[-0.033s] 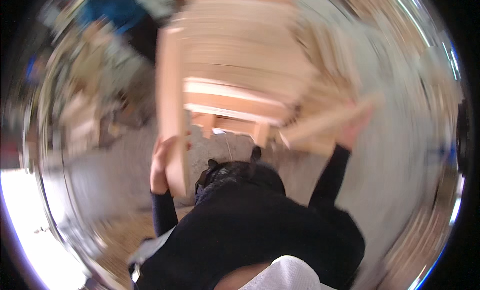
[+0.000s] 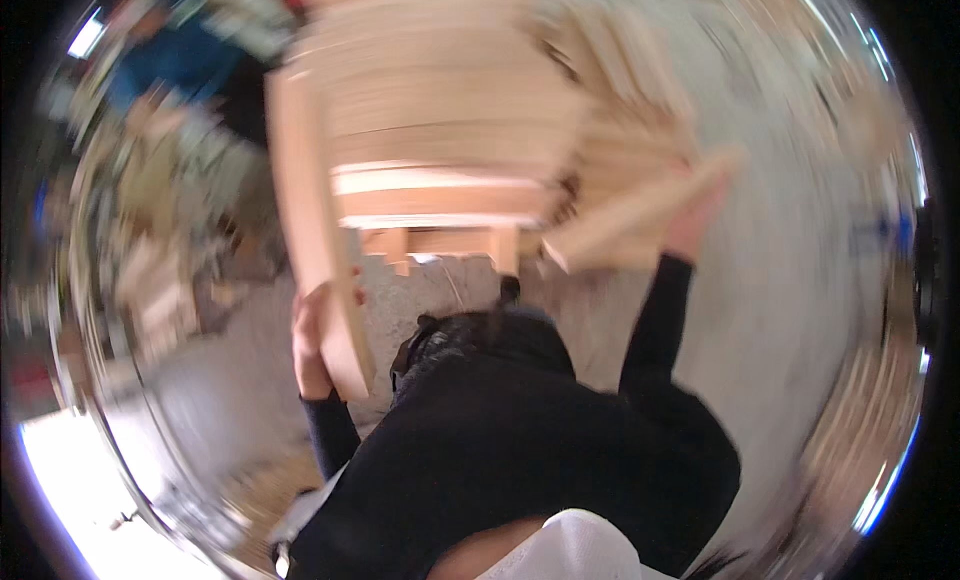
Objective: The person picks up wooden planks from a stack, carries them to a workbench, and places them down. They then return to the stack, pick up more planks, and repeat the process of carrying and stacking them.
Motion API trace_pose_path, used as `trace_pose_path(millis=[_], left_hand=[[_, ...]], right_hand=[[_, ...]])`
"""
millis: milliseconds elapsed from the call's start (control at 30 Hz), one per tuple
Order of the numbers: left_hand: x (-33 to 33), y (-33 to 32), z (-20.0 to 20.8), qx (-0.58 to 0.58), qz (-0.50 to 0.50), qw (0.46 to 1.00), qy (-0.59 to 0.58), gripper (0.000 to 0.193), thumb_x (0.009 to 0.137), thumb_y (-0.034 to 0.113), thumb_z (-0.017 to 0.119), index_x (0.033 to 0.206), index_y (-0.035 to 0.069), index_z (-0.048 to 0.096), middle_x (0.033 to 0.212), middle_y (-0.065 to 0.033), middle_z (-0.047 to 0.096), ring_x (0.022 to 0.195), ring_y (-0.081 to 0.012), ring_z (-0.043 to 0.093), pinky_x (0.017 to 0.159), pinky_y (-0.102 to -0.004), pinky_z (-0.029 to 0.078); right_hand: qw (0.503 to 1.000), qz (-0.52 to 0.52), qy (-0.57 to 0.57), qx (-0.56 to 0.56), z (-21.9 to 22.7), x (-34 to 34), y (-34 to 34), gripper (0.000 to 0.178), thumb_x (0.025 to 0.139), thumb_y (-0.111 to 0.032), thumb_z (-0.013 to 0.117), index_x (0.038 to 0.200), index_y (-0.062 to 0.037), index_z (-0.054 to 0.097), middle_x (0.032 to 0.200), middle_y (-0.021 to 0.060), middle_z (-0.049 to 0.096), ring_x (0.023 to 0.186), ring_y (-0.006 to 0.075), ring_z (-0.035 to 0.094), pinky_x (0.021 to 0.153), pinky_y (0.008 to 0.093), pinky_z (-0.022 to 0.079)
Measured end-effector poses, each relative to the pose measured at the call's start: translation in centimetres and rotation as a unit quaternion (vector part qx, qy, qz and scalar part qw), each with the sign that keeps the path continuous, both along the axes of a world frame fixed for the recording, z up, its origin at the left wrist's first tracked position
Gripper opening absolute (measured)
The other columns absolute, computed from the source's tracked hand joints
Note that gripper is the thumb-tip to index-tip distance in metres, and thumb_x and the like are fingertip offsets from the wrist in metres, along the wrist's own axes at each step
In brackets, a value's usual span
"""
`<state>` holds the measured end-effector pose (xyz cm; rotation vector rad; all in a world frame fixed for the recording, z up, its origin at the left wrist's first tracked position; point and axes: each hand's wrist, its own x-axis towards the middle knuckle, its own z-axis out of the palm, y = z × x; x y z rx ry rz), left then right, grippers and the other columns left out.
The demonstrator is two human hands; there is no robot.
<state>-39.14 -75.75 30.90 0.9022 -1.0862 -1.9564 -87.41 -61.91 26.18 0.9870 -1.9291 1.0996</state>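
Observation:
My left hand [image 2: 314, 330] is wrapped round the lower end of a long pale wooden board [image 2: 298, 170], which stands out away from me at the left. On the right, my right hand [image 2: 692, 220], blurred by motion, grips a second, shorter-looking wooden board [image 2: 630, 205] near its far end. That board slants from upper right down toward the middle. Between the two lies a large stack of flat wooden boards [image 2: 440, 90], with layered edges facing me. Several fingertips of my left hand show past the board's right side.
Short wooden blocks [image 2: 503, 248] sit under the stack, above the grey floor [image 2: 740, 360]. More loose boards [image 2: 620, 60] lie along the stack's right side. At the upper left is another person in blue [image 2: 175, 65]. Lumber [image 2: 865, 430] is piled at the right rim.
The whole view has swung, so the stack and both boards appear shifted left. Both hands keep hold of their boards; the left board now tilts more to the left.

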Motion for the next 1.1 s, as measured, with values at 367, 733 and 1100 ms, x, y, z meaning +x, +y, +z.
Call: trace_pose_path(millis=[367,733,1100], left_hand=[[-10.8,-4.0,4.7,0.012,-0.123,0.992,-0.009,0.061,0.078,0.037,0.048,0.119,-0.005,0.030,0.109,-0.0208,0.044,0.082,-0.0236,0.052,0.068,-0.0297,0.049],[-16.7,-8.1,3.4,0.007,-0.107,0.988,-0.108,0.060,0.079,0.040,0.044,0.117,-0.004,0.034,0.112,-0.0181,0.043,0.082,-0.0205,0.051,0.065,-0.0263,0.048],[-17.0,-9.0,2.0,0.030,-0.025,0.994,-0.098,0.062,0.080,0.041,0.041,0.118,-0.007,0.033,0.107,-0.0221,0.047,0.079,-0.0246,0.055,0.068,-0.0315,0.048]], right_hand=[[0.351,-0.036,-0.753,-0.556,-22.2,2.4,13.8,0.027,0.070,-0.016,0.057,0.090,-0.0069,0.040,0.081,0.0090,0.045,0.075,0.0252,0.050,0.068,0.0407,0.047],[0.453,-0.016,-0.709,-0.541,-29.1,-5.3,9.6,0.035,0.076,-0.003,0.052,0.108,0.0014,0.041,0.102,0.0117,0.048,0.093,0.0238,0.049,0.083,0.0329,0.041],[0.547,-0.013,-0.762,-0.348,-40.1,-18.2,0.8,0.031,0.076,-0.012,0.050,0.106,-0.0087,0.043,0.086,0.0041,0.047,0.078,0.0158,0.047,0.065,0.0303,0.040]])
